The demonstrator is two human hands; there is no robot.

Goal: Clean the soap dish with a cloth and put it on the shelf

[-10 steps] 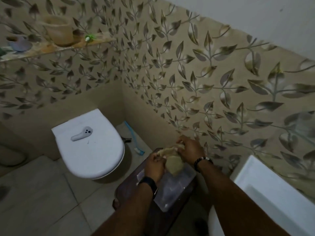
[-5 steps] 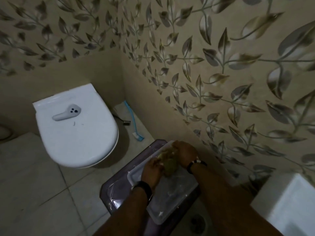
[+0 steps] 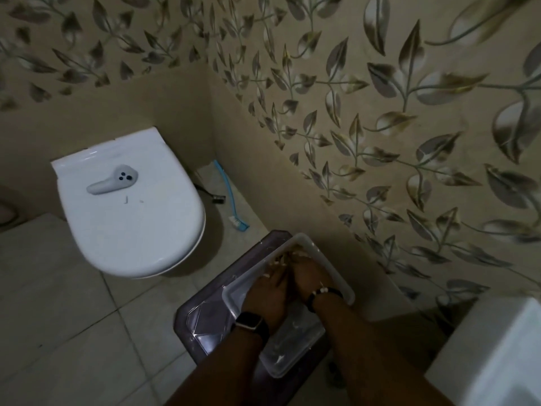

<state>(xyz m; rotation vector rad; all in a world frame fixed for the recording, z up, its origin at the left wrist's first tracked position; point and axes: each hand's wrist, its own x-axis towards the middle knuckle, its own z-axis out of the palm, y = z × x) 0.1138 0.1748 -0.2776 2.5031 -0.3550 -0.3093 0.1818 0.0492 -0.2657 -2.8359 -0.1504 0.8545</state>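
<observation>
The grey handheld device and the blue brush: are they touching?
Apart. The head view shows the grey device lying on the toilet lid, while the blue brush lies on the floor beside the wall.

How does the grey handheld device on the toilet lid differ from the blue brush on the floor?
The grey device is short and stubby with dark buttons; the blue brush is long and thin, with white bristles at its near end. The device rests on the closed toilet lid; the brush lies on the floor by the wall. Neither is being touched.
</observation>
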